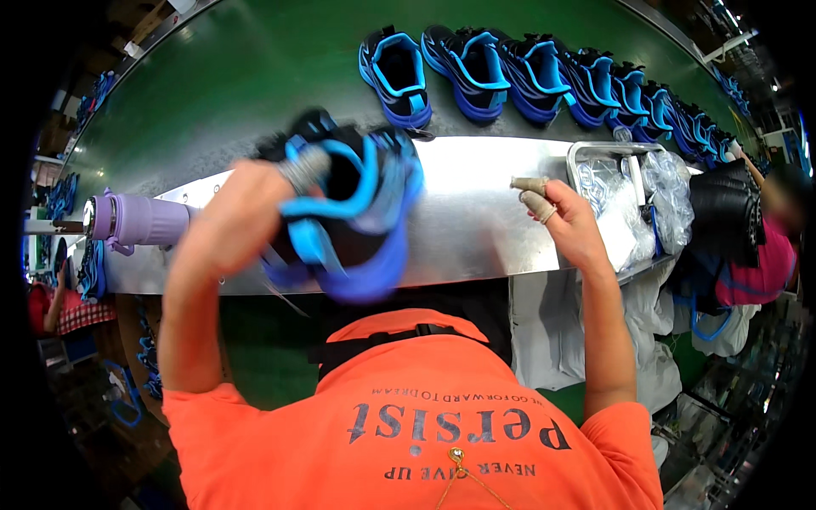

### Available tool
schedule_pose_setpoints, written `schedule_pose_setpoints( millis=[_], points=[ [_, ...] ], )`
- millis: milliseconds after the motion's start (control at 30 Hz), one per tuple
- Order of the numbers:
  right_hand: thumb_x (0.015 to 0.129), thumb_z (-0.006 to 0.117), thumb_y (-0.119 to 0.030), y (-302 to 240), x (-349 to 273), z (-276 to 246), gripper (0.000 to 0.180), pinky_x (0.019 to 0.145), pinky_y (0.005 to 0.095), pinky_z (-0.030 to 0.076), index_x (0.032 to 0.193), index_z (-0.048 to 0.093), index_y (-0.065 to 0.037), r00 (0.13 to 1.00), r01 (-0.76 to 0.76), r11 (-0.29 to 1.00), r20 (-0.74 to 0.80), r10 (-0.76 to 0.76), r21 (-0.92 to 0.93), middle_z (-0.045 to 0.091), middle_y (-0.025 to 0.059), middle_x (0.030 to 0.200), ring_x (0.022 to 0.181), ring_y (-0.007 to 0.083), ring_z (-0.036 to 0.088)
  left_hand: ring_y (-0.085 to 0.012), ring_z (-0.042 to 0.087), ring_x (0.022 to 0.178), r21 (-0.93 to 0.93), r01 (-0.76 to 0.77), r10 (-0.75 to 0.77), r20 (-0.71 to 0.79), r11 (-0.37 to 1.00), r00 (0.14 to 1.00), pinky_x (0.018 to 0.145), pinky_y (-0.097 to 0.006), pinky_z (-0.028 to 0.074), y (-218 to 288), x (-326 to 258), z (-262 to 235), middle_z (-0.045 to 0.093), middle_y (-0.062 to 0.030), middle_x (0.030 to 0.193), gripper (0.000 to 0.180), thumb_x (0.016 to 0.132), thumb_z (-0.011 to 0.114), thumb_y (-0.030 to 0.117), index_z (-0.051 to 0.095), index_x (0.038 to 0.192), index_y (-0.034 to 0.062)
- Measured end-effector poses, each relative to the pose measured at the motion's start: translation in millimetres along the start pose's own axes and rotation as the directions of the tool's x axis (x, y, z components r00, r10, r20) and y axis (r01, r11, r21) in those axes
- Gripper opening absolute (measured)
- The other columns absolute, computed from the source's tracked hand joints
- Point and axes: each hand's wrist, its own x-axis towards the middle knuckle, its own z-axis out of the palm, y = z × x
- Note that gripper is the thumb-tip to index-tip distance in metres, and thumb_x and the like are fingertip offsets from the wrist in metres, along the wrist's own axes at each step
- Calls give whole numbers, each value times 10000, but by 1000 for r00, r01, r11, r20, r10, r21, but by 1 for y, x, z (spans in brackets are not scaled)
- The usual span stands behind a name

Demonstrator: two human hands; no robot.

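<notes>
At left of centre, my left hand [246,204] is closed at the collar of a black and blue sneaker [370,242], its finger wrapped in tan tape. Motion blurs both; a second sneaker seems to sit against the first, but I cannot tell for sure. The heel faces me, above the near edge of the metal worktop [476,229]. Over the worktop to the right, my right hand [565,217] has its taped thumb and forefinger drawn together and the other fingers curled. Whether anything small is between those fingertips cannot be made out.
Matching sneakers [476,72] stand in a row along the green table [255,59] beyond the worktop. A lilac bottle [149,221] lies at the left. A metal tray [586,153] with clear plastic bags is at right. Another person [756,272] sits at far right.
</notes>
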Motion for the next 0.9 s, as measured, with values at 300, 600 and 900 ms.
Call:
schedule_pose_setpoints(
  millis=[300, 600, 900],
  points=[
    [872, 733, -194, -11, 116, -10, 450, 685, 327, 482, 1303, 617, -139, 978, 166, 904, -49, -200, -393, 626, 94, 843, 685, 193, 547, -369, 627, 844, 350, 481, -325, -419, 804, 848, 773, -441, 477, -143, 129, -53, 640, -237, 896, 265, 907, 486, 182, 645, 1003, -6],
    [809, 757, -189, -18, 183, 7, 275, 738, 411, 468, 1025, 668, -43, 977, 215, 824, 115, -182, -523, 635, 166, 796, 794, 316, 617, -366, 614, 987, 195, 101, -90, -67, 976, 994, 848, -427, 489, -101, 188, 85, 657, -190, 1068, 380, 899, 651, 328, 651, 1095, 3],
    [795, 778, -238, -56, -30, 21, 280, 660, 390, 493, 1028, 707, -99, 901, 315, 921, 377, -214, -229, 619, 123, 816, 764, 310, 629, -340, 568, 765, -26, -239, 240, 58, 971, 969, 692, -450, 464, 17, -6, 115, 567, -119, 802, 318, 855, 689, 363, 581, 803, 68]
  ],
)
